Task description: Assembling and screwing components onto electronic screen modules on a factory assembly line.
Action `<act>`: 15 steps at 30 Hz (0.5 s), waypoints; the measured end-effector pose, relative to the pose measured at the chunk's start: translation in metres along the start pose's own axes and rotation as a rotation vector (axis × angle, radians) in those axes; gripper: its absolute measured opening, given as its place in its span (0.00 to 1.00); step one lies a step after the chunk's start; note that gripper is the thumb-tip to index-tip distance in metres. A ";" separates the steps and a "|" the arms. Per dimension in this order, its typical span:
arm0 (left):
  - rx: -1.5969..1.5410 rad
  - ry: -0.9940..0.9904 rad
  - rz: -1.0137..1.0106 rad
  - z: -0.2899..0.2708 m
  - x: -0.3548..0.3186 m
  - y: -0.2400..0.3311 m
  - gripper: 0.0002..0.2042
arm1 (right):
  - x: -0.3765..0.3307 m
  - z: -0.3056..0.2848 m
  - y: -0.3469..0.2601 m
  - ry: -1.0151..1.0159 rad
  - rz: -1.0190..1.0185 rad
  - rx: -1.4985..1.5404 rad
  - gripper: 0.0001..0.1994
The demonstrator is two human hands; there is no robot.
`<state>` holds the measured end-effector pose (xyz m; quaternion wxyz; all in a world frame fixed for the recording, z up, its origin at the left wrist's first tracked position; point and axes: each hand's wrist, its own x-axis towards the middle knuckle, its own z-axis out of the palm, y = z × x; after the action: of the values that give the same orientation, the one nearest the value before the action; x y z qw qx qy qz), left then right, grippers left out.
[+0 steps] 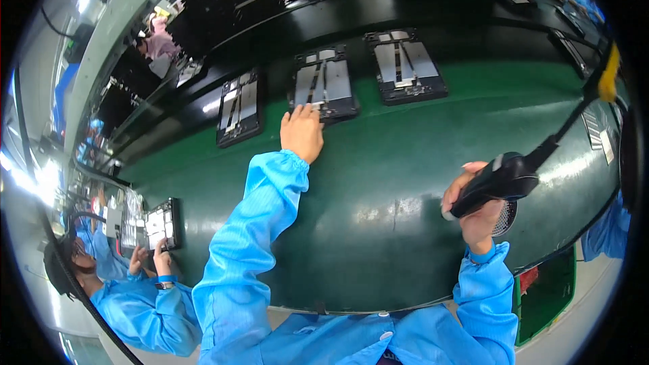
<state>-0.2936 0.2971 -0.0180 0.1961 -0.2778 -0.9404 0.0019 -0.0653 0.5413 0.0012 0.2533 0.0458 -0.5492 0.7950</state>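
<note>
My left hand (302, 134) reaches forward to the middle opened tablet (332, 81), its fingers gripping the near left corner. The tablet lies with its inner side up, showing pale battery panels and dark ribbon cables in a black frame. Its edges look slightly blurred. Similar opened tablets lie on either side: a left one (241, 111) and a right one (407, 67). In my right hand (478, 220), above the bench, is a black corded handheld device (497, 184) with the fingers wrapped round it; I cannot make out its exact kind.
The green bench (378, 162) has a dark strip along its far side. A yellow-marked cable (608, 78) hangs at the right. Below the right edge is a green bin (551, 301). At the left a co-worker (145, 301) handles another opened tablet (162, 224); others work beyond.
</note>
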 end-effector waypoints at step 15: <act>-0.406 -0.330 0.271 0.015 0.120 0.113 0.38 | 0.010 -0.024 0.006 -0.050 -0.017 -0.032 0.29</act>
<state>-0.3322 0.4569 0.0000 -0.0212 -0.4304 -0.8950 -0.1152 -0.0721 0.5649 -0.0094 0.2469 0.0664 -0.5677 0.7825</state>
